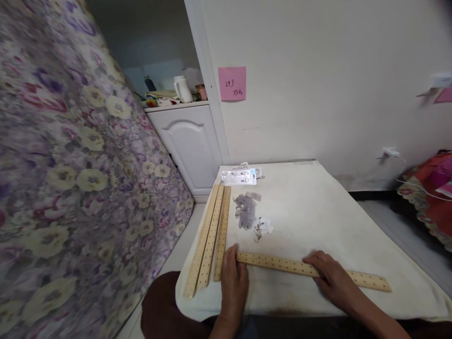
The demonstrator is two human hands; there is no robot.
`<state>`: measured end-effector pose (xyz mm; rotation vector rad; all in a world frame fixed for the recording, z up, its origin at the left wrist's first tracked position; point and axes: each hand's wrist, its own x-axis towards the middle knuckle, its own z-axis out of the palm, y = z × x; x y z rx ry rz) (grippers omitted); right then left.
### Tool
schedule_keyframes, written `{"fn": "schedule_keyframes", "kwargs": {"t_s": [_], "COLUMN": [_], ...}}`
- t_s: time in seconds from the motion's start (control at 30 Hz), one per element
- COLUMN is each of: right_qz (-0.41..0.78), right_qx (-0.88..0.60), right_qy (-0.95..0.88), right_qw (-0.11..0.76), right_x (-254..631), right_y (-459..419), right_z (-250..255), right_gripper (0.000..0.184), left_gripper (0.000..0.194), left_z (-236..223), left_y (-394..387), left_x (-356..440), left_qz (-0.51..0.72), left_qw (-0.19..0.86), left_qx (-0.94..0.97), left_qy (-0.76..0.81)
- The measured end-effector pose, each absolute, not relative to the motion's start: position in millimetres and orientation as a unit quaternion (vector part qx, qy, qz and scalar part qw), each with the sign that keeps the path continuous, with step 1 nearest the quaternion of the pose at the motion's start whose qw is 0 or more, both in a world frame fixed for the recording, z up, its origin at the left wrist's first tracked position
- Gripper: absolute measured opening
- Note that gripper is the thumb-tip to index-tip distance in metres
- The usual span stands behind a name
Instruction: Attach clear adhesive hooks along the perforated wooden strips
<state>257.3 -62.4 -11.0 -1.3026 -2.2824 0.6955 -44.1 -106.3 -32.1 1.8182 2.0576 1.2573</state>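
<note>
A pale wooden strip with rows of small holes [278,263] lies crosswise near the front of the cloth-covered table [300,207]. My left hand [233,280] is closed around its left end, thumb at the near side. Right of the strip's middle, my right hand [330,278] grips it from above with curled fingers. Beside my left hand, more holed strips [211,235] lie lengthwise, one of them [223,230] just left of my fingers. Beyond the held strip are small clear plastic bags [246,212] and a little heap of small metal and white pieces [263,227].
Clear blister packaging [238,177] lies at the table's far left corner. A floral curtain [88,179] hangs on the left. Behind stands a white cabinet [187,146] with a white jug [182,89] on it. A pink note [232,84] is stuck to the wall.
</note>
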Motion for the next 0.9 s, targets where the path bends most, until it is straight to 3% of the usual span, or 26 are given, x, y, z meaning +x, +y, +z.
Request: {"fn": "schedule_keyframes", "kwargs": {"t_s": [0.4, 0.9], "right_qz": [0.257, 0.249], "right_qx": [-0.477, -0.481], "right_qy": [-0.813, -0.812], "right_qw": [0.212, 0.219], "right_x": [257.8, 242.4], "right_y": [-62.0, -69.6], "right_z": [-12.3, -8.0], "right_gripper": [0.044, 0.044], "left_gripper": [0.043, 0.046], "left_z": [-35.1, -36.6], "left_y": [-104.9, -105.8], "left_x": [-45.1, -46.6], "left_qz": [0.443, 0.442], "left_qw": [0.092, 0.051], "left_qx": [0.579, 0.604], "left_qy": [0.679, 0.661]}}
